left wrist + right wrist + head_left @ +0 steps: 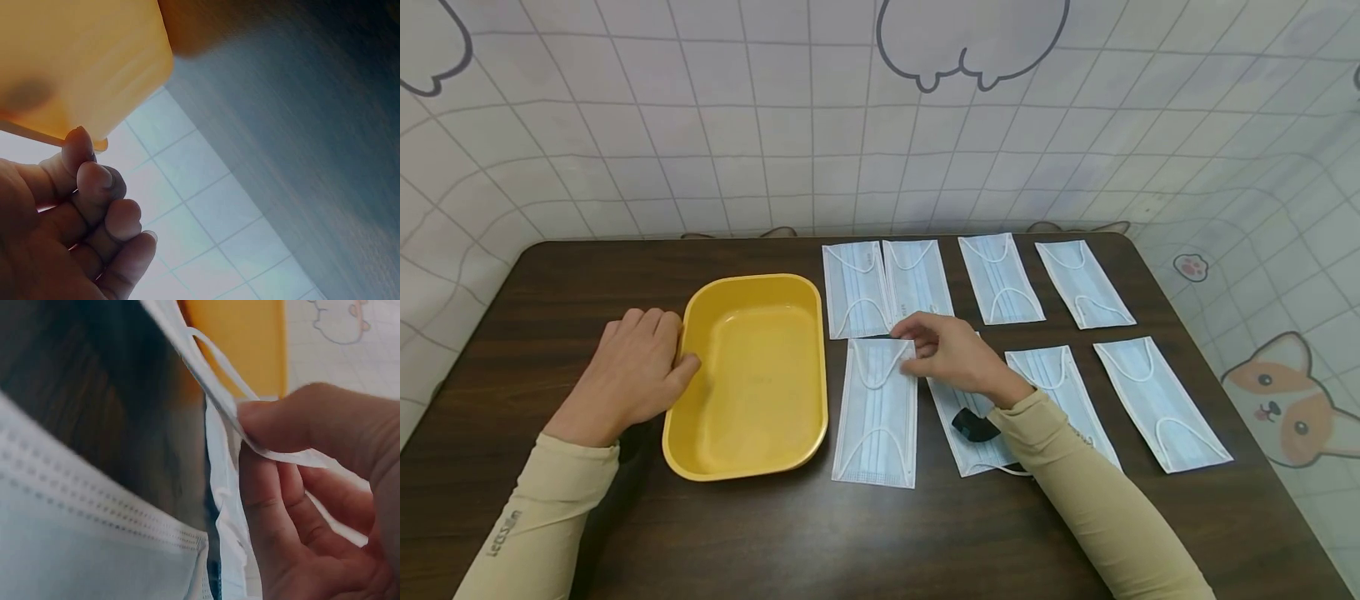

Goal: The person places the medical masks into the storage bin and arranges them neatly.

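Note:
A yellow plastic tray (pixel 748 383) stands left of the middle of the table. My left hand (pixel 632 375) grips its left rim, thumb on the inner side and fingers curled outside; the left wrist view shows the fingertips at the tray's wall (pixel 94 62). With thumb and index finger, my right hand (pixel 951 354) pinches the top right edge of a light blue face mask (pixel 874 429) just right of the tray. Up close in the right wrist view, the pinched mask edge (pixel 206 381) and its white ear loop show between thumb and finger.
Several more face masks lie in two rows, including a back-row mask (pixel 853 287) near the tray and a far-right mask (pixel 1161 404). My right forearm passes over a front-row mask (pixel 966 412). A black wrist camera (pixel 975 425) hangs under that wrist. A patterned wall covering (pixel 775 125) rises behind the dark table (pixel 737 542).

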`<state>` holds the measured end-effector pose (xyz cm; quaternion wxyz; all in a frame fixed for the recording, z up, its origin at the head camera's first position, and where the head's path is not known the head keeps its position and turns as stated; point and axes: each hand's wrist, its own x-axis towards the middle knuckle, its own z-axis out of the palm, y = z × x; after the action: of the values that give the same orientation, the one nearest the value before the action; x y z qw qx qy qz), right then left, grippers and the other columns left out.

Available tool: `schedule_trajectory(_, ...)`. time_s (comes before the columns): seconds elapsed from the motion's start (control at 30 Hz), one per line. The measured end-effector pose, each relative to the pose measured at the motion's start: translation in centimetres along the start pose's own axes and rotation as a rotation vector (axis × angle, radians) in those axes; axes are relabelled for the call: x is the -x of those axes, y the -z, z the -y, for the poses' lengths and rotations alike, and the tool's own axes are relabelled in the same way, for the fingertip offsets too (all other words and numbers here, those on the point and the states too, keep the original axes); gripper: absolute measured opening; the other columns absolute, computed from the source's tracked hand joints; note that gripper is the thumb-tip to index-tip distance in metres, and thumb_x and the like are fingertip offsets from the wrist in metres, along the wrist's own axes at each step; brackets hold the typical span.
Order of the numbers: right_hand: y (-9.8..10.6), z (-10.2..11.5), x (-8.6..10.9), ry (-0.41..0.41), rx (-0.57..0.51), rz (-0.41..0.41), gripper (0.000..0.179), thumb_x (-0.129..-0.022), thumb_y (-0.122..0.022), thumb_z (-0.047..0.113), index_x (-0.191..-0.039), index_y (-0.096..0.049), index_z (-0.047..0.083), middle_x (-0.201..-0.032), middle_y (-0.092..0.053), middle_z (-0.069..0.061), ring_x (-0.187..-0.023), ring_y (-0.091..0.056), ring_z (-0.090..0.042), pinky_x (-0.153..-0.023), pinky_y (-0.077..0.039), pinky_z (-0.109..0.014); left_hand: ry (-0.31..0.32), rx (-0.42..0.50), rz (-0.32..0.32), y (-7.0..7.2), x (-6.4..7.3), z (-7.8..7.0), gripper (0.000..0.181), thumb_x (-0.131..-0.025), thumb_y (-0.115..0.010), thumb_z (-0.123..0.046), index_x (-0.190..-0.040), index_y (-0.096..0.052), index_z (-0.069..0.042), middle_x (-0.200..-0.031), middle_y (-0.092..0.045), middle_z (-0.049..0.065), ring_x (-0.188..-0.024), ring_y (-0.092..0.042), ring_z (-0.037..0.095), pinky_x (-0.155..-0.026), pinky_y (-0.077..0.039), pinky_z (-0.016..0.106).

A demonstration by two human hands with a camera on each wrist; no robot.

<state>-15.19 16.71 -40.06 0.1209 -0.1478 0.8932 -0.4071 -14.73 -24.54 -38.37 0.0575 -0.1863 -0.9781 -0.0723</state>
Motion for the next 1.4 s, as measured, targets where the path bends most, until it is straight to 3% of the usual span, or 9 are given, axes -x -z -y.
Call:
schedule_trajectory(0.17, 0.33, -0.24, -0.02, -0.127, -0.215, -0.025, 0.029, -0.081, -0.084, 0.019, -0.105, -0.071, 0.01, -0.093, -0.074, -0.003, -0.086, -0.066, -0.015, -0.079, -0.052, -0.03, -0.001, -0.002, -0.001, -0.06, 0.05, 0.07, 0.023, -0.092, -0.057, -0.023, -0.088, -0.049, -0.002, -0.077, -0.044, 0.009, -0.077, -0.041, 0.029, -0.071, -0.027, 0.037)
schedule_trajectory(0.3, 0.4, -0.25, 0.06, -0.138, -0.288, -0.037, 0.021, -0.084, -0.082, 0.02, -0.099, -0.07, 0.009, -0.085, -0.073, -0.001, -0.081, -0.066, -0.015, -0.078, -0.053, -0.03, -0.006, -0.001, -0.01, -0.14, 0.06, 0.08, 0.023, -0.092, -0.057, -0.023, -0.087, -0.048, -0.002, -0.077, -0.044, 0.009, -0.077, -0.041, 0.029, -0.071, -0.027, 0.037)
schedule_trajectory(0.57, 0.0, -0.08, -0.2, -0.161, -0.414, -0.024, 0.026, -0.099, -0.067, 0.018, -0.122, -0.058, 0.01, -0.109, -0.076, -0.017, -0.083, -0.072, -0.018, -0.07, -0.064, -0.038, -0.01, -0.001, -0.02, -0.18, 0.04, 0.04, 0.022, -0.092, -0.056, -0.023, -0.085, -0.048, -0.003, -0.076, -0.044, 0.009, -0.076, -0.04, 0.028, -0.07, -0.027, 0.037)
schedule_trajectory(0.87, -0.31, -0.19, -0.27, -0.189, -0.483, -0.004, 0.027, -0.108, -0.052, 0.025, -0.133, -0.05, 0.016, -0.104, -0.072, -0.017, -0.078, -0.076, -0.023, -0.064, -0.063, -0.04, -0.017, -0.001, -0.027, -0.15, 0.05, 0.02, 0.022, -0.091, -0.056, -0.023, -0.085, -0.048, -0.004, -0.075, -0.043, 0.008, -0.076, -0.039, 0.028, -0.07, -0.026, 0.036)
schedule_trajectory(0.97, -0.3, -0.22, -0.22, -0.21, -0.501, 0.025, 0.033, -0.105, -0.058, 0.025, -0.135, -0.048, 0.015, -0.109, -0.072, -0.016, -0.084, -0.076, -0.022, -0.071, -0.064, -0.042, -0.018, 0.0, -0.031, -0.17, 0.06, 0.01, 0.022, -0.091, -0.056, -0.023, -0.084, -0.047, -0.004, -0.075, -0.043, 0.008, -0.075, -0.039, 0.027, -0.069, -0.026, 0.036)
schedule_trajectory(1.17, -0.28, -0.53, -0.08, -0.226, -0.436, 0.085, 0.05, -0.083, -0.082, 0.017, -0.128, -0.062, 0.011, -0.112, -0.077, -0.007, -0.098, -0.07, -0.017, -0.09, -0.056, -0.031, -0.02, -0.001, -0.032, -0.24, 0.05, -0.02, 0.022, -0.091, -0.057, -0.023, -0.084, -0.047, -0.004, -0.075, -0.042, 0.008, -0.075, -0.038, 0.027, -0.069, -0.026, 0.036)
schedule_trajectory(1.27, -0.32, -0.52, -0.08, -0.214, -0.423, 0.103, 0.048, -0.08, -0.083, 0.015, -0.125, -0.067, 0.008, -0.111, -0.078, -0.007, -0.1, -0.07, -0.017, -0.092, -0.052, -0.03, -0.019, -0.004, -0.032, -0.21, 0.08, -0.02, 0.022, -0.091, -0.057, -0.023, -0.084, -0.047, -0.004, -0.074, -0.042, 0.008, -0.075, -0.038, 0.027, -0.069, -0.026, 0.036)
schedule_trajectory(1.4, -0.34, -0.48, -0.03, -0.21, -0.381, 0.094, 0.043, -0.083, -0.082, 0.016, -0.123, -0.069, 0.009, -0.109, -0.078, -0.006, -0.096, -0.069, -0.016, -0.086, -0.056, -0.029, -0.019, -0.006, -0.033, -0.19, 0.08, -0.03, 0.022, -0.091, -0.057, -0.023, -0.084, -0.047, -0.004, -0.074, -0.042, 0.008, -0.075, -0.039, 0.027, -0.069, -0.026, 0.036)
